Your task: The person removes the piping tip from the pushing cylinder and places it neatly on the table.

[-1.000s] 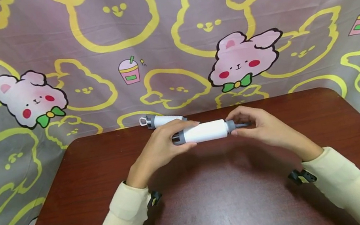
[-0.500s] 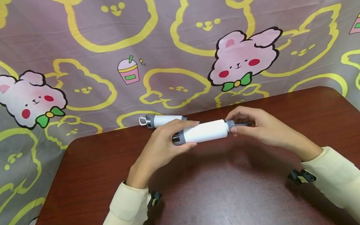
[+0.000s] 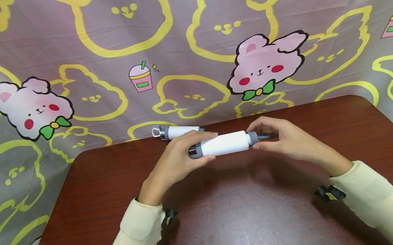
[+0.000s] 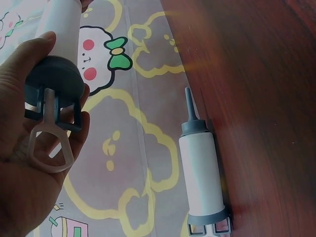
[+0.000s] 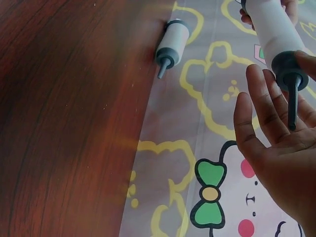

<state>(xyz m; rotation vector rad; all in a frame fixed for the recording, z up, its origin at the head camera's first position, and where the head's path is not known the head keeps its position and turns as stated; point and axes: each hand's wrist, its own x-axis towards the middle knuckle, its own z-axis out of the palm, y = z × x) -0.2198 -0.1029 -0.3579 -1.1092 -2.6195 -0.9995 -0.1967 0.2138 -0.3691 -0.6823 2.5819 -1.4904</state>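
Observation:
A large white syringe [image 3: 224, 144] with grey ends lies level between both hands, raised over the table. My left hand [image 3: 176, 156] grips its grey rear collar, thumb and fingers on opposite sides. From that collar a pale plunger ring [image 4: 52, 169] sticks out towards the palm in the left wrist view. At the front end my right hand [image 3: 283, 133] pinches the grey nozzle cap [image 5: 287, 66] between thumb and fingers. The thin dark nozzle [image 5: 293, 106] points into the right palm. A narrow white neck shows between barrel and cap.
Behind the left hand, a second white syringe [image 3: 182, 131] with grey ends lies at the table's back edge. The dark brown wooden table [image 3: 233, 221] meets a hanging cloth [image 3: 179, 24] printed with bears and rabbits.
The right thumb shifts up on the nozzle cap, then back down. The syringe stays almost in place, and the left hand keeps its grip.

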